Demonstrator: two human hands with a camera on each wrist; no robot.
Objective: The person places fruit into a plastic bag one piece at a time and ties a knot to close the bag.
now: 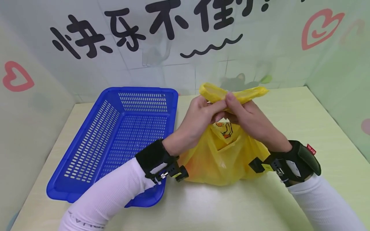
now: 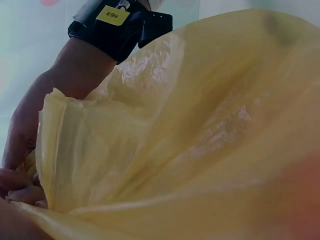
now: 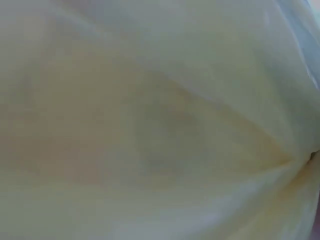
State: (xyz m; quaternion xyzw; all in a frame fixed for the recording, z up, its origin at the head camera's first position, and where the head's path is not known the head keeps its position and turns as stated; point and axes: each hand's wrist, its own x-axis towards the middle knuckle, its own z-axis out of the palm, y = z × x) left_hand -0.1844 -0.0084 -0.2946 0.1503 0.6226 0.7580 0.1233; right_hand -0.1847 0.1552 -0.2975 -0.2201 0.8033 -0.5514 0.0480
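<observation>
A yellow plastic bag (image 1: 219, 166) with something reddish showing through its side stands on the table, right of the basket. Both hands meet at its gathered top in the head view. My left hand (image 1: 199, 117) pinches the handles from the left, its fingers curled beneath them. From the other side my right hand (image 1: 250, 115) grips the same twisted handles, thumb on top. Loops of the handles stick out above the hands to either side. Stretched yellow plastic (image 2: 165, 130) fills most of the left wrist view, and blurred plastic (image 3: 150, 125) covers the right wrist view.
A blue perforated basket (image 1: 133, 128) stands left of the bag, with the left forearm reaching over its near right corner. The pale wooden table (image 1: 219, 208) ends at a printed wall (image 1: 173, 73) behind and side walls left and right.
</observation>
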